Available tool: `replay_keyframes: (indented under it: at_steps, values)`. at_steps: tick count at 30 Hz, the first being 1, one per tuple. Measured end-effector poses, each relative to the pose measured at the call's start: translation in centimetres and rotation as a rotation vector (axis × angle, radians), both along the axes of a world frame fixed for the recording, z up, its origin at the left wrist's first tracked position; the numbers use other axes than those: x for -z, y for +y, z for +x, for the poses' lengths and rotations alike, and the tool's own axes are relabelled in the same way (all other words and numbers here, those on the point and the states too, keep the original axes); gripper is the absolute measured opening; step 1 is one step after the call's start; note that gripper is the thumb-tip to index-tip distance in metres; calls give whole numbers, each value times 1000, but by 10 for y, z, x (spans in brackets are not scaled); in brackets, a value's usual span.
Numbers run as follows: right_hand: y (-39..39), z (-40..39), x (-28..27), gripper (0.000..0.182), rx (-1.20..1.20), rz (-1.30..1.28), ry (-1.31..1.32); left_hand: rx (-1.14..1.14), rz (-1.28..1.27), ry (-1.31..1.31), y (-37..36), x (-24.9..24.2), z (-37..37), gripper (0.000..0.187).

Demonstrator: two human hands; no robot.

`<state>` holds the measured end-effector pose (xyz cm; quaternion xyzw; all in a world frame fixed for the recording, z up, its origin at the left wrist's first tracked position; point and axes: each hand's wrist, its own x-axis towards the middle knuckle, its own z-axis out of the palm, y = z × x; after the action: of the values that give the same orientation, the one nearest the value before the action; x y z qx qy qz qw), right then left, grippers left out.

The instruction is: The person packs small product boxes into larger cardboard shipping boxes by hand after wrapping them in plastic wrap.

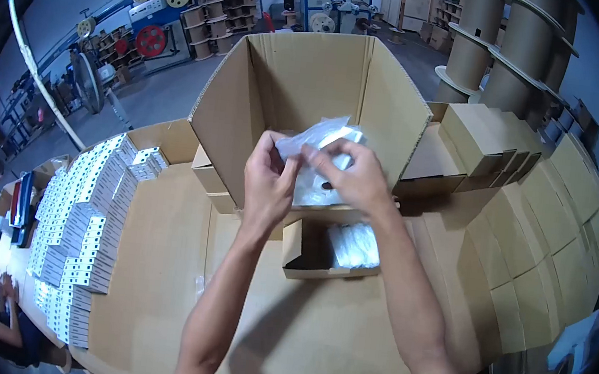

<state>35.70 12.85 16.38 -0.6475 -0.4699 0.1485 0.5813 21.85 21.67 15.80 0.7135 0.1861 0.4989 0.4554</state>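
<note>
Both hands are raised before a large open cardboard box (307,78). My left hand (269,176) pinches one edge of a clear plastic bag (312,136). The fingers of my right hand (359,175) are closed on the same bag from the other side. Something white shows in or behind the bag; what it is I cannot make out. More clear plastic lies below the hands, inside the large box. Under my right forearm a small open cardboard box (327,271) holds several plastic-wrapped packets (354,246) at its right end.
Stacks of small white boxes (84,223) stand on the left of the cardboard-covered table (160,260). Folded cardboard boxes (490,145) and overlapping flat cartons (548,250) fill the right. At the far left edge another person's hands (9,289) show. Machinery and large spools stand beyond the table.
</note>
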Motion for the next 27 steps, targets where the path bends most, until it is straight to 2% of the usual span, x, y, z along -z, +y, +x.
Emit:
replay_keyframes:
  at_steps: [1, 4, 5, 6, 8, 10, 11, 14, 15, 18, 19, 23, 26, 27]
  values:
    - [-10, -14, -9, 41, -41, -56, 56, 55, -29, -80, -13, -2, -5, 10]
    - [-45, -41, -17, 33, -186, 18, 51, -2, -285, -262, -53, -13, -27, 17]
    - [-60, -52, -23, 25, -164, -14, -5, -47, -287, -220, -52, -5, -39, 26]
    - [-76, -64, -25, 22, -167, -4, 39, -6, -402, -307, -58, -2, -52, 28]
    - [-109, -86, -14, 20, -119, 75, -98, 14, -424, -405, -77, -1, -74, 27]
    - [-142, -110, 5, 18, -159, -8, 96, 6, -429, -400, -99, 6, -94, 28]
    - [-156, -120, 27, 17, -107, 46, 37, 1, -435, -395, -112, 12, -106, 28]
    - [-201, -145, 76, 10, -197, -47, 246, 6, -407, -358, -156, 38, -137, 23]
    - [-209, -152, 91, 18, -183, 29, 323, 19, -454, -345, -171, 48, -145, 26]
    - [-235, -171, 105, 23, -258, 115, 665, 71, -499, -325, -213, 83, -165, 33]
    - [-241, -177, 110, 23, -250, 104, 708, 51, -521, -292, -221, 94, -170, 39]
    - [-260, -195, 121, 13, -209, 35, 632, 51, -545, -250, -248, 115, -187, 43]
    - [-269, -193, 132, 12, -139, -6, 572, 61, -679, -191, -261, 126, -209, 45]
    - [-269, -196, 128, 15, -124, 40, 604, 56, -620, -157, -260, 129, -212, 49]
